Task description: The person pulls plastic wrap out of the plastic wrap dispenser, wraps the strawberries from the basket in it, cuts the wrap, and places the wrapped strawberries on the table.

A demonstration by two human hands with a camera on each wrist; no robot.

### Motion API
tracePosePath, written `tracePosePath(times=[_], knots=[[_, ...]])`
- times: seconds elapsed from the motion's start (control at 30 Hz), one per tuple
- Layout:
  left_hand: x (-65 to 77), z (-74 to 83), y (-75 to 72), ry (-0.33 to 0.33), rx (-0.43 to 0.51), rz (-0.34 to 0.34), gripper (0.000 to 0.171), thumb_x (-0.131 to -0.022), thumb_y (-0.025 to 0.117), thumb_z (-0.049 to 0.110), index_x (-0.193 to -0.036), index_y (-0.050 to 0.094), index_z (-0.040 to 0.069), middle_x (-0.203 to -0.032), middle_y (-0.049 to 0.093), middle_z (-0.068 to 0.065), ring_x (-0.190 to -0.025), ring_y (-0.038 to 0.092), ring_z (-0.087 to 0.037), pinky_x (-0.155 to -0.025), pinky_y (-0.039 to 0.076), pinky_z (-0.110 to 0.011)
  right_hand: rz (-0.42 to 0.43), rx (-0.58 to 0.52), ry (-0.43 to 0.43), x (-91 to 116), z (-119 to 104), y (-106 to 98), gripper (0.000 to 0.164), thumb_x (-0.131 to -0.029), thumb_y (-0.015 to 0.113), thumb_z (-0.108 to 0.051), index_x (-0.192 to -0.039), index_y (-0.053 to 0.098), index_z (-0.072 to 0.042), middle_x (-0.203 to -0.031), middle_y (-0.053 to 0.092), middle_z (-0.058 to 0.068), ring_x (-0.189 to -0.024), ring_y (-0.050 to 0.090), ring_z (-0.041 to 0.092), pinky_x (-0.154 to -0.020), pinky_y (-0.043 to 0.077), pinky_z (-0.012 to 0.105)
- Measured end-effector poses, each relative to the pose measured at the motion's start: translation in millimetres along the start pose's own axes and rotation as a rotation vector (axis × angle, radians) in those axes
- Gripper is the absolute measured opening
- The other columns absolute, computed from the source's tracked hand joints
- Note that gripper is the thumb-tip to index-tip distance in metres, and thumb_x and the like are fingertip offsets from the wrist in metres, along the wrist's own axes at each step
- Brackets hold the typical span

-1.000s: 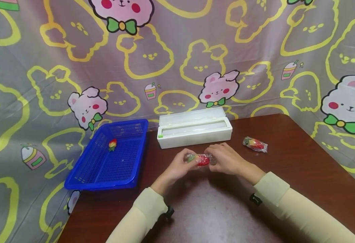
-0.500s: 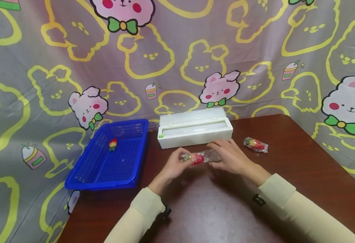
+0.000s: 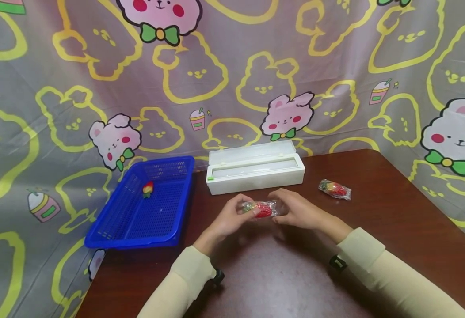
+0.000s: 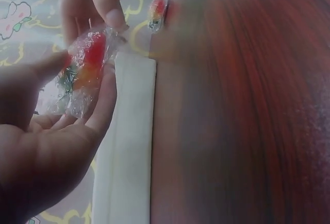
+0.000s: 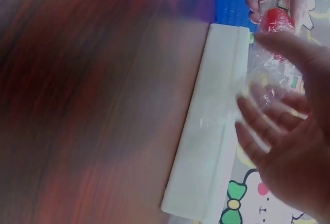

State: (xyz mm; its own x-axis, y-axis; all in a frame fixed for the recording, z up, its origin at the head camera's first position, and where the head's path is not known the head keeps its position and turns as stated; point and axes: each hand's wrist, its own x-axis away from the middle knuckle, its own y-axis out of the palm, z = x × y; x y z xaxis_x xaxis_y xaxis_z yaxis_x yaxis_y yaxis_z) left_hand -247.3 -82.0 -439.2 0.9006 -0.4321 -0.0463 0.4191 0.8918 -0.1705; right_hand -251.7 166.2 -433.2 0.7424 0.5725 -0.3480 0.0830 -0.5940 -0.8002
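In the head view, my left hand (image 3: pixel 229 215) pinches a red-and-yellow strawberry (image 3: pixel 263 210) wrapped in clear plastic film, its green leaves toward the left palm. The left wrist view has this wrapped strawberry (image 4: pixel 87 67) between thumb and fingers. My right hand (image 3: pixel 302 211) is at the right end of the wrapping. Its fingers (image 5: pixel 260 118) are spread and loosely bent, apart from the thumb, around the crinkled film end in the right wrist view. A second film-wrapped strawberry (image 3: pixel 335 189) lies on the table to the right.
Behind the hands stands a long white box (image 3: pixel 256 180) with its lid raised and a green tab at its left end. A blue plastic basket (image 3: pixel 177 221) on the left holds one unwrapped strawberry (image 3: pixel 147 189). A patterned curtain (image 3: pixel 232 79) hangs behind the brown table (image 3: pixel 391 221).
The right hand moved right along the stretched loose film end, then came back slightly toward the strawberry. The left hand shifted a little left, then back, still holding the wrapped strawberry.
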Motion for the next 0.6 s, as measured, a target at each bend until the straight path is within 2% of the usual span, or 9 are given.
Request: tracePosePath(times=[0.1, 0.2, 0.33, 0.6], knots=[[0.3, 1.2, 0.1, 0.001, 0.001, -0.016, 0.031, -0.097, 0.071, 0.012, -0.120, 0.056, -0.001, -0.115, 0.068, -0.016, -0.098, 0.072, -0.021, -0.093, 0.054, -0.057, 0.004, -0.086, -0.046, -1.7, -0.1, 1.3, 0.061, -0.079, 0.086, -0.013, -0.132, 0.058, -0.002, -0.121, 0.065, 0.013, -0.106, 0.062, 0.021, -0.088, 0.054, 0.041], [-0.1, 2.2, 0.8, 0.002, -0.001, -0.026, 0.032, -0.097, 0.071, 0.014, -0.121, 0.056, 0.000, -0.115, 0.069, -0.015, -0.099, 0.072, -0.021, -0.093, 0.054, -0.057, 0.010, -0.166, -0.053, -2.3, -2.0, 2.8, 0.063, -0.078, 0.087, -0.009, -0.134, 0.058, -0.003, -0.125, 0.063, 0.012, -0.107, 0.062, 0.021, -0.086, 0.056, 0.040], [-1.2, 3.0, 2.3, -0.001, 0.002, -0.030, 0.032, -0.097, 0.071, 0.014, -0.122, 0.056, -0.001, -0.114, 0.069, -0.015, -0.098, 0.072, -0.021, -0.093, 0.055, -0.055, 0.007, -0.280, -0.015, -2.1, -4.7, 5.6, 0.065, -0.079, 0.085, -0.003, -0.136, 0.055, -0.002, -0.127, 0.060, 0.012, -0.107, 0.063, 0.025, -0.084, 0.059, 0.038], [-2.5, 3.5, 3.9, -0.016, 0.015, -0.023, 0.034, -0.097, 0.072, 0.016, -0.122, 0.056, 0.000, -0.116, 0.067, -0.015, -0.099, 0.072, -0.022, -0.094, 0.054, -0.055, 0.021, -0.349, 0.079, -1.5, -3.7, 10.8, 0.065, -0.082, 0.083, -0.004, -0.139, 0.051, -0.003, -0.131, 0.060, 0.015, -0.110, 0.062, 0.029, -0.089, 0.057, 0.041]])
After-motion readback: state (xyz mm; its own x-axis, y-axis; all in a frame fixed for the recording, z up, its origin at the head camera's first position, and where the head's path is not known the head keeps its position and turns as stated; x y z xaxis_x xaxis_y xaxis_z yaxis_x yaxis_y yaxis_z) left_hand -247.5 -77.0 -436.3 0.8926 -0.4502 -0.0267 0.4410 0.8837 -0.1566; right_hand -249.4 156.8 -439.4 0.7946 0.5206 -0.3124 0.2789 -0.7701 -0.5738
